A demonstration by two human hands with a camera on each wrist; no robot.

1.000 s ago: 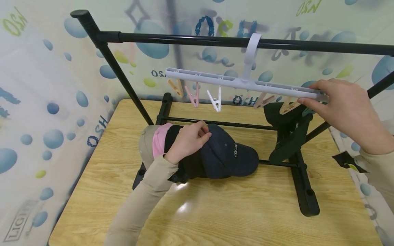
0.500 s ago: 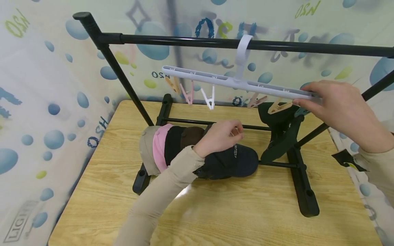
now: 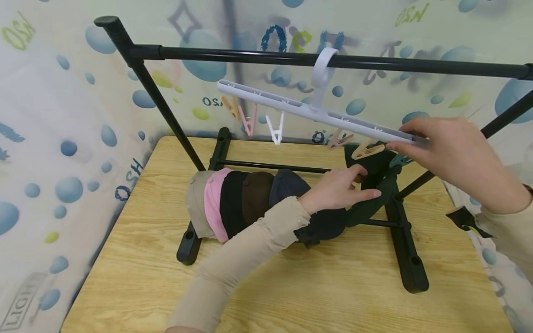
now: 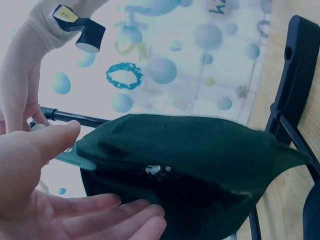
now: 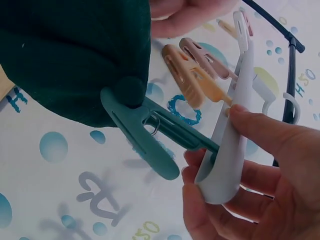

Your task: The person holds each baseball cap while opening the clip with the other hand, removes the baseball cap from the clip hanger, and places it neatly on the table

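Note:
The white clip hanger [image 3: 266, 98] hooks over the black rail [image 3: 250, 55], its right end lower than its left. My right hand [image 3: 458, 155] pinches that right end between thumb and fingers. Beside it a teal clothespin [image 5: 142, 132] grips the edge of a dark green cap [image 4: 185, 137], which hangs below. My left hand [image 3: 335, 187] is at the green cap, thumb and fingers spread and loosely bent. In the left wrist view the fingers lie along the cap's near side; I cannot tell whether they touch it.
Nested caps lie on the wooden table [image 3: 137, 259]: a beige cap [image 3: 197, 203], a pink cap [image 3: 214, 199], and black, brown and navy ones. Several other clothespins, among them a white clothespin [image 3: 275, 129], hang from the hanger. Black rack feet [image 3: 410, 259] stand at both sides.
My left hand has moved right, from above the nested caps to the green cap. The hanger has shifted slightly left and its right end has dipped, the right hand still holding it.

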